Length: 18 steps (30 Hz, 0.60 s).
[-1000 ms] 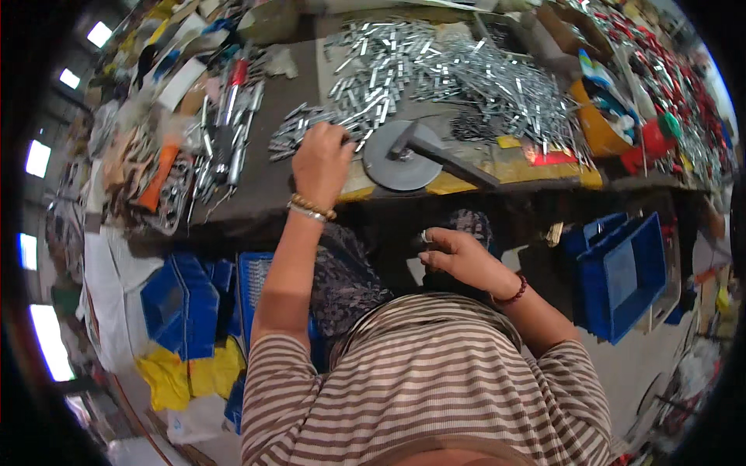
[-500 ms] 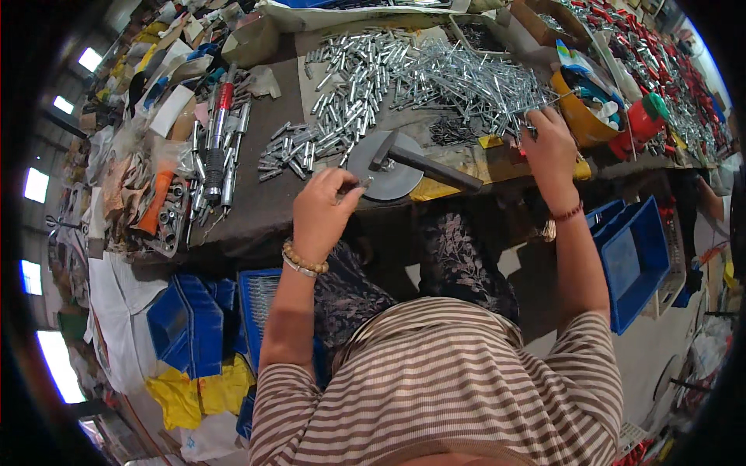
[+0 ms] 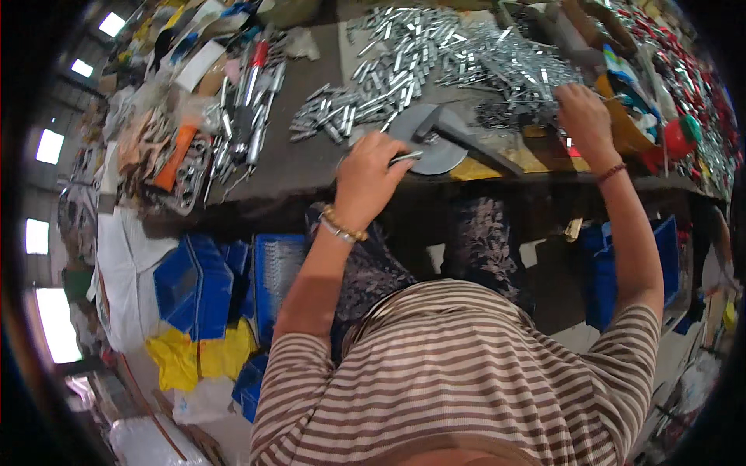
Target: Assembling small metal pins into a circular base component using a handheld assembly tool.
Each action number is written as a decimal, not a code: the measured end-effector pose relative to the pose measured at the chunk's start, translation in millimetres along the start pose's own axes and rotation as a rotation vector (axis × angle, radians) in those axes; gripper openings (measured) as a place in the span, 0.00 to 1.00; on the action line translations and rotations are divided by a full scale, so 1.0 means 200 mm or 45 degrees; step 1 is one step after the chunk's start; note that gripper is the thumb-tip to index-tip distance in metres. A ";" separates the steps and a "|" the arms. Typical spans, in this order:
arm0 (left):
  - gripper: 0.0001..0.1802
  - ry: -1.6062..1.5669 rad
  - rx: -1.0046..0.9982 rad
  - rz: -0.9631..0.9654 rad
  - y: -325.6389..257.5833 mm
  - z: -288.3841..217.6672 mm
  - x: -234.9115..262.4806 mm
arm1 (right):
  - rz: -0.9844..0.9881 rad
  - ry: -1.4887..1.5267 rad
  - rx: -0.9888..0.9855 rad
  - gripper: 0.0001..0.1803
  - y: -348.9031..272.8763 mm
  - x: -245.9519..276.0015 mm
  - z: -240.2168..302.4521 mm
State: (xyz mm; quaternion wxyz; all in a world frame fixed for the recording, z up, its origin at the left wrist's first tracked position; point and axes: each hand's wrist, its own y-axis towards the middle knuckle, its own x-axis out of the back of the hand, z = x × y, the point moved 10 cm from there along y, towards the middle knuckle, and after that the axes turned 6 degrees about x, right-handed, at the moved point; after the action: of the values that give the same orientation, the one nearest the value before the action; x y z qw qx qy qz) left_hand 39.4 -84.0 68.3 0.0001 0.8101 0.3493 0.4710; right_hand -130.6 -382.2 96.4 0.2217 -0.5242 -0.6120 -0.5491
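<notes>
1. Left hand [image 3: 365,180] sits at the near edge of the worktop [image 3: 303,167], fingers curled shut around a small silver metal piece [image 3: 406,158] — its tip pokes out toward the right.
2. That piece lies right at the rim of a grey round disc [image 3: 435,152], which rests flat on the worktop just beside the left hand.
3. A dark hammer-like tool [image 3: 458,133] lies across the disc, its handle running off to the lower right.
4. Right hand [image 3: 583,116] is further out and to the right, palm down, fingers bent into the heap of shiny metal parts [image 3: 497,66] — whether it has actually closed on one, I cannot tell; the fingertips are buried in the pile.
5. A smaller cluster of the same silver parts [image 3: 342,109] lies just beyond the left hand, apart from the big heap.
6. Off to the left on the worktop, a jumble of hand tools [image 3: 233,116], with an orange-handled one [image 3: 172,159] among them.
7. Below the worktop edge — blue plastic crates [image 3: 194,283] on the floor and a yellow bag [image 3: 198,353] near them.
8. A red and green container [image 3: 678,136] stands at the far right, just beyond the right hand.
</notes>
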 end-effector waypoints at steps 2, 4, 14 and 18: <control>0.08 -0.017 -0.043 -0.067 0.00 0.01 -0.01 | -0.054 0.134 -0.025 0.09 0.03 0.04 0.06; 0.08 -0.058 0.004 -0.066 0.00 0.01 -0.02 | -0.260 0.524 -0.329 0.14 0.00 0.11 0.04; 0.08 -0.111 0.002 -0.110 -0.04 0.03 0.00 | -0.022 1.870 -0.649 0.10 -0.02 -0.10 0.81; 0.08 -0.150 0.008 -0.154 -0.04 0.03 0.02 | -0.070 1.261 -0.215 0.10 0.04 0.10 0.83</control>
State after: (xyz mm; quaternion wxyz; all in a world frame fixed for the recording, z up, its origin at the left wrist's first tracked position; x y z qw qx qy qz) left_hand 41.0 -73.8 65.4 0.0466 0.8139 0.3982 0.4206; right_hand -79.2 -225.0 67.8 0.4278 -0.2003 -0.4004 -0.7852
